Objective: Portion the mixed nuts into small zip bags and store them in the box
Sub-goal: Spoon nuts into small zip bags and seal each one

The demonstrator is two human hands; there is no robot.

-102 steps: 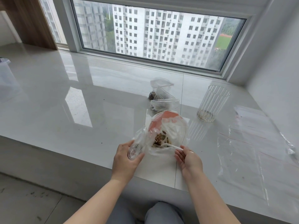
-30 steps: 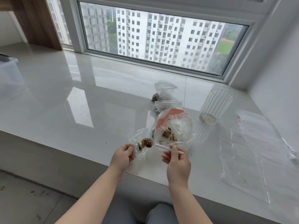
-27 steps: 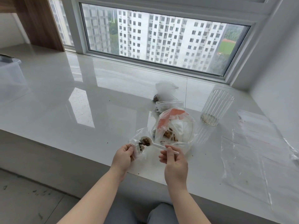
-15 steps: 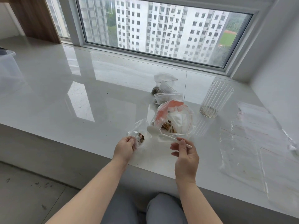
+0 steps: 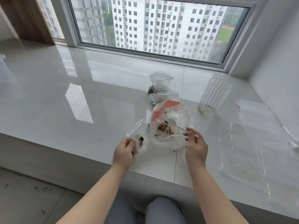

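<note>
Left hand (image 5: 124, 150) pinches small bag (image 5: 140, 136), few nuts inside, held just above sill (image 5: 64, 97). Right hand (image 5: 195, 147) grips white spoon (image 5: 175, 124), bowl empty, over mouth of big nut bag (image 5: 169, 120) lying on sill between hands. Behind it, 3 filled bags (image 5: 162, 90) clustered. Glass (image 5: 212, 97) upright to right. Flat empty bags (image 5: 258, 135) far right. Box (image 5: 2, 65) at left edge, well apart.

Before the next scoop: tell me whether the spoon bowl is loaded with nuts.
No, the white plastic spoon in the right hand shows a bare bowl at the mouth of the large nut bag.
</note>
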